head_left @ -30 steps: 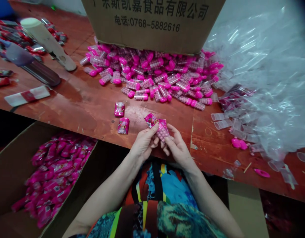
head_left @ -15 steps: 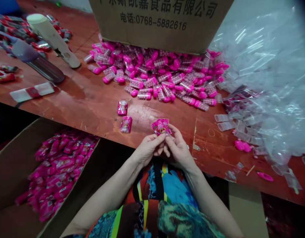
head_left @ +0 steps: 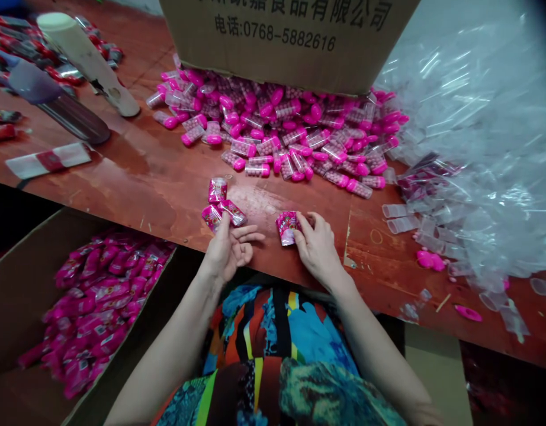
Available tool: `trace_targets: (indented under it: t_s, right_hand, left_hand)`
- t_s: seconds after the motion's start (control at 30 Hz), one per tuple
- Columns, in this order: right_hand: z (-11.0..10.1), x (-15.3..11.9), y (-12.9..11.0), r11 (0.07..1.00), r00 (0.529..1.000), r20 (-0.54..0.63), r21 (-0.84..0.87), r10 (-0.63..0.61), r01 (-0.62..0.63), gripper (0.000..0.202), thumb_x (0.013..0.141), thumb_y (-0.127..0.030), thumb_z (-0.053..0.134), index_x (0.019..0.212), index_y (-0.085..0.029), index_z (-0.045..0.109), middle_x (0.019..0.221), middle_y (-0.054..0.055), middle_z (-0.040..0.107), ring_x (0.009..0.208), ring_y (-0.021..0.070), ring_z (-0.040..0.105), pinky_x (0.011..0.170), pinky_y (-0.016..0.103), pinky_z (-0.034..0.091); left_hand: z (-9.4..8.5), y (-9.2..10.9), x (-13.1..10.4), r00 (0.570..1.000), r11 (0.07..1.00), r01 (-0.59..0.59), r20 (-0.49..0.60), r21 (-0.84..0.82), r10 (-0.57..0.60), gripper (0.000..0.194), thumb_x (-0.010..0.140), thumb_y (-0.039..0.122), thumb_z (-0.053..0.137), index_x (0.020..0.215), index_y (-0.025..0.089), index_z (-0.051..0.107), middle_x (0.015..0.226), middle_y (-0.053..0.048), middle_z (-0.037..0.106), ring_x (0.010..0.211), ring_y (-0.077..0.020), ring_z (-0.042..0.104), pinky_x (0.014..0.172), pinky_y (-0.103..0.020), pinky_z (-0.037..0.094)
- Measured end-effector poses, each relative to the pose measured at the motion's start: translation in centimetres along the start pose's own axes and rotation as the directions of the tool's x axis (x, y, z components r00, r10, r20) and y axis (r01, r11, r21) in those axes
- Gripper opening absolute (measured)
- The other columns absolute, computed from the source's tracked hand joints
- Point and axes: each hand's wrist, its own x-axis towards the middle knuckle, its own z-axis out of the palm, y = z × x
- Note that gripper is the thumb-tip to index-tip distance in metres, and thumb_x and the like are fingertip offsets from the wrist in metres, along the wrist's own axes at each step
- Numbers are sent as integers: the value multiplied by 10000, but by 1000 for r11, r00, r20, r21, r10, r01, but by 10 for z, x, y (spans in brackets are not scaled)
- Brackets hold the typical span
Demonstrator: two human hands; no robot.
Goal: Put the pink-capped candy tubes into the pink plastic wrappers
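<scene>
My left hand (head_left: 231, 251) is over the table's front edge with its fingers spread. Its thumb tip touches a small pink foil packet (head_left: 232, 213), which lies tilted against two more: an upper pink packet (head_left: 217, 190) and a lower-left pink packet (head_left: 211, 218). To the right, my right hand (head_left: 318, 248) has its thumb and fingers on the right edge of another pink packet (head_left: 287, 228), at the tabletop. Beyond both hands lies a heap of clear, pink-capped tubes filled with small beads (head_left: 295, 139).
A cardboard carton (head_left: 277, 53) stands behind the heap. Clear plastic bags (head_left: 486, 148) and loose empty tubes (head_left: 402, 223) cover the right side. An open box of pink packets (head_left: 106, 296) sits below the table at left. Two bottles, one holding dark liquid (head_left: 73, 118), stand at upper left.
My hands have parted. The left has moved left, and a third packet now lies beside the two there. The right stays near its place, with a packet at its fingertips.
</scene>
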Motion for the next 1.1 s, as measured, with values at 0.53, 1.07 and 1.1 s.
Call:
trace_targets:
  t_s: [0.53, 1.07, 1.1]
  right_hand:
    - [7, -14, -15, 950, 977, -212, 310, 24, 44, 401, 1042, -341, 555, 1428, -285, 648, 1237, 126, 666, 1161, 300, 602, 1057, 519, 466]
    - [5, 1, 1, 987, 986, 54, 24, 160, -162, 398, 1032, -380, 529, 1367, -225, 678, 809, 100, 750, 720, 276, 684, 732, 395, 512]
    - [2, 2, 0, 988, 988, 22, -7, 155, -155, 401, 1036, -398, 529, 1360, -225, 691, 810, 104, 739, 745, 280, 680, 761, 409, 514]
  left_hand:
    - [60, -32, -3, 942, 913, -333, 121, 235, 312, 358, 788, 437, 858, 678, 143, 685, 479, 54, 468, 432, -50, 343, 456, -230, 206]
    - [36, -26, 8, 984, 977, -171, 65, 124, 164, 411, 743, 434, 900, 634, 152, 622, 451, 57, 436, 392, -31, 285, 430, -223, 117]
    - [35, -24, 7, 984, 982, -167, 82, 87, 160, 409, 739, 418, 905, 636, 152, 612, 469, 62, 431, 396, -28, 288, 426, -222, 120]
